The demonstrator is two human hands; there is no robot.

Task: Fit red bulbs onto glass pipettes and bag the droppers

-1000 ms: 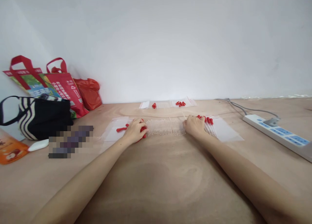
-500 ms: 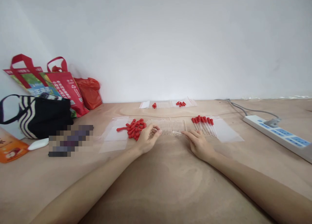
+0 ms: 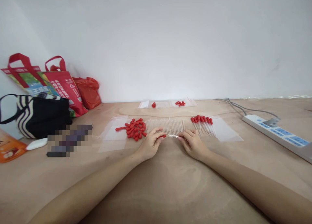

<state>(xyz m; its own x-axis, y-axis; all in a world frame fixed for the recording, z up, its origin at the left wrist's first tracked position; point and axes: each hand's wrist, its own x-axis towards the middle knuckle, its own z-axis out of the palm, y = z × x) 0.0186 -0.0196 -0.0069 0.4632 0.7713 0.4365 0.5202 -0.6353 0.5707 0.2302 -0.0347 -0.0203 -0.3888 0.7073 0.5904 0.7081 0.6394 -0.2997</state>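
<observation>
My left hand (image 3: 152, 143) is closed on a red rubber bulb (image 3: 164, 136), its mouth pointing right. Pinched in my right hand (image 3: 193, 143) is a clear glass dropper tube (image 3: 173, 136), whose left end lies close to the bulb; whether they touch I cannot tell. Behind both hands lies a row of bare dropper tubes (image 3: 165, 125) side by side. A heap of red bulbs (image 3: 135, 129) rests left of the row, on the edge of a clear plastic bag (image 3: 114, 134). To the right, several droppers with red bulbs fitted (image 3: 203, 120) lie together on another clear bag (image 3: 226, 131).
Small bags with more red bulbs (image 3: 180, 103) and tubes lie near the wall. A white power strip (image 3: 275, 131) with a grey cable is at the right. Shopping bags (image 3: 64, 87), a black striped bag (image 3: 48, 115) and a blurred-out object (image 3: 73, 139) are at the left.
My right hand has lifted the tube and now pinches it level, a little to the left. My left hand has moved right and down, bringing the red bulb to the tube's end.
</observation>
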